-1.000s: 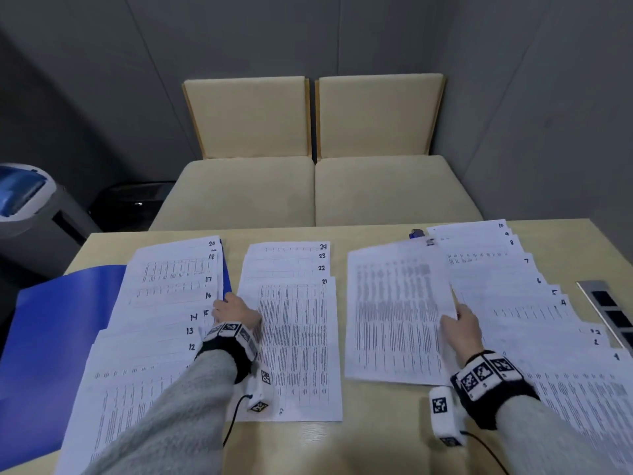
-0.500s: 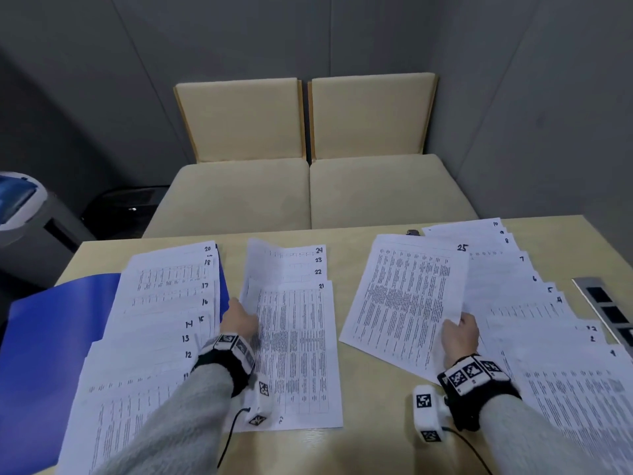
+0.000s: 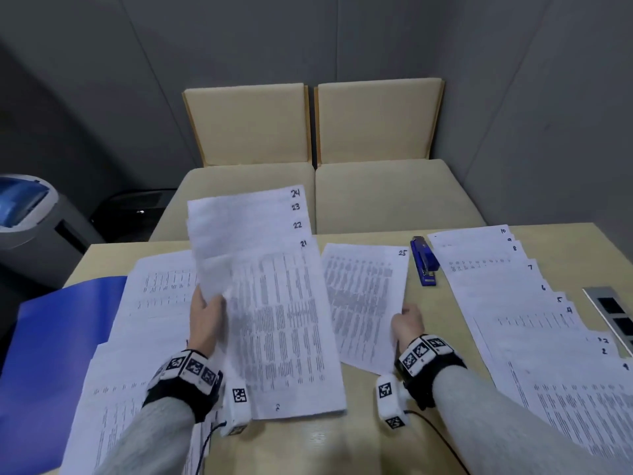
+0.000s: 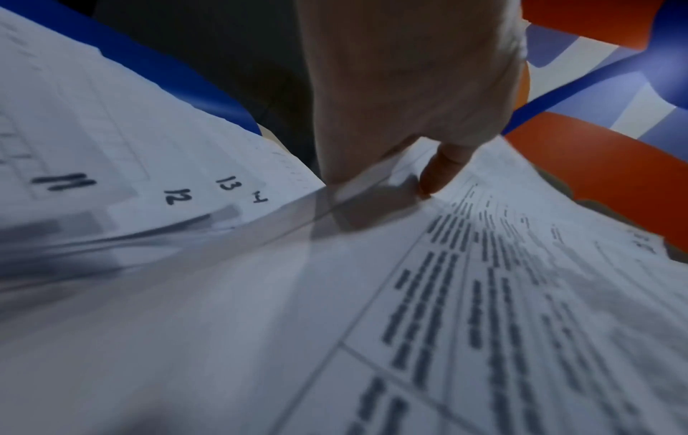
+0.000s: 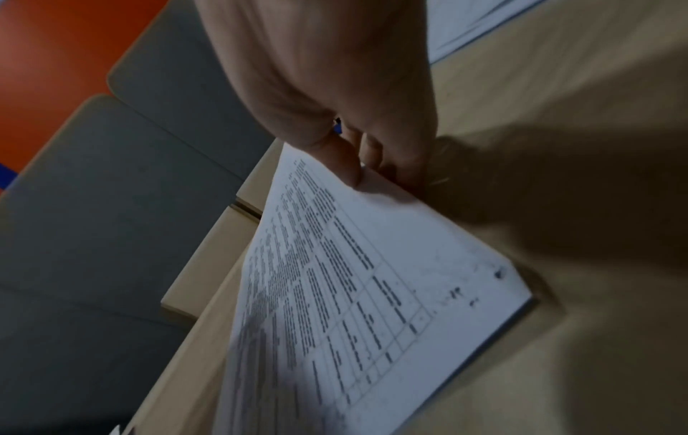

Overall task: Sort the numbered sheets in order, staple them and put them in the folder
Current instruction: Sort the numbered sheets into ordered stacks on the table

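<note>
My left hand (image 3: 205, 313) grips the left edge of the fanned sheets numbered 21 to 24 (image 3: 270, 303) and holds them lifted off the table; the left wrist view shows the thumb (image 4: 443, 167) pressing on top of those sheets (image 4: 484, 294). My right hand (image 3: 407, 320) pinches the right edge of the sheet numbered 25 (image 3: 363, 296), raised and slid under the lifted pile's right side; its thumb (image 5: 342, 159) lies on that sheet (image 5: 353, 279). Sheets 11 to 20 (image 3: 154, 289) lie fanned on the blue folder (image 3: 58, 337). Sheets 1 to 10 (image 3: 513, 303) lie fanned at the right.
A blue stapler (image 3: 424, 262) lies on the wooden table (image 3: 359, 440) between sheet 25 and the right-hand fan. A grey socket panel (image 3: 613, 313) sits at the table's right edge. Two beige seats (image 3: 315, 193) stand behind the table, a grey bin (image 3: 27, 214) at the left.
My left hand has lifted the pile 21 to 24 off the table. My right hand has carried sheet 25 leftward toward it, uncovering the stapler.
</note>
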The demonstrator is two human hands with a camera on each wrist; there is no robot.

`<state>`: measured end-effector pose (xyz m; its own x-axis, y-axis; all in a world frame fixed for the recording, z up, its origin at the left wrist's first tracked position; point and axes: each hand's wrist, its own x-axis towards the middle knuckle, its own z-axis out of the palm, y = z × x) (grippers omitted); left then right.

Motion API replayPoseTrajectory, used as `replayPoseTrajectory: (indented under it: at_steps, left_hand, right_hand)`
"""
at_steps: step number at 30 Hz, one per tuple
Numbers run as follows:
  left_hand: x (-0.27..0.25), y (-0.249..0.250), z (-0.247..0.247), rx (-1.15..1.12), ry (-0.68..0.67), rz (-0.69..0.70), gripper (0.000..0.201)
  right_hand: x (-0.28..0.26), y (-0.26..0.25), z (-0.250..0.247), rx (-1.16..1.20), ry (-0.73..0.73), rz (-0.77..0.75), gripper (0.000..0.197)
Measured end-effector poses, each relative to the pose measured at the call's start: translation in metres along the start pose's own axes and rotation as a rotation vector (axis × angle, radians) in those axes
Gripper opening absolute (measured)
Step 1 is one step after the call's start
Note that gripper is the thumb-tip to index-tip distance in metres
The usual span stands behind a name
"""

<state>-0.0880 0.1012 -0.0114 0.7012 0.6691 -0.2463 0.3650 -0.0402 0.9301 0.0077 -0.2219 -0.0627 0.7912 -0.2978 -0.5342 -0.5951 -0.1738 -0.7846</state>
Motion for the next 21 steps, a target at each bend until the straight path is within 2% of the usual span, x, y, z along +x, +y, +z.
replayPoseTrajectory:
  at_steps: [4, 7, 9, 10, 12, 14, 17, 19, 21]
  left_hand:
    - [-0.011, 0.006, 0.028, 0.087, -0.141, -0.043, 0.027]
    - [-0.010, -0.007, 0.044, 0.171, -0.187, -0.091, 0.034]
    - [-0.011, -0.014, 0.053, 0.242, -0.214, -0.082, 0.029]
    - [-0.012, -0.016, 0.058, 0.291, -0.214, -0.068, 0.023]
    - [-0.012, -0.015, 0.063, 0.403, -0.186, -0.057, 0.020]
    - [-0.007, -0.012, 0.067, 0.542, -0.142, -0.075, 0.028]
    - [-0.004, -0.005, 0.082, 0.855, -0.023, -0.061, 0.068]
    - [-0.016, 0.002, 0.104, 0.928, -0.035, 0.118, 0.072]
    - [-0.039, 0.007, 0.131, 0.937, -0.115, 0.371, 0.062]
  right_hand:
    - [0.008, 0.000, 0.027, 0.061, -0.087, 0.020, 0.038]
    - [0.007, 0.002, 0.033, 0.226, -0.309, 0.072, 0.041]
    - [0.004, 0.002, 0.029, 0.326, -0.427, 0.105, 0.046]
    - [0.006, 0.002, 0.027, 0.324, -0.460, 0.101, 0.052]
    - [0.004, 0.002, 0.019, 0.234, -0.489, 0.039, 0.050]
    - [0.005, 0.007, 0.011, 0.129, -0.443, -0.037, 0.040]
    - [0.006, 0.017, -0.014, 0.040, -0.301, -0.179, 0.031]
    - [0.005, 0.024, -0.039, -0.057, -0.193, -0.276, 0.025]
    - [-0.001, 0.030, -0.064, -0.123, -0.089, -0.358, 0.021]
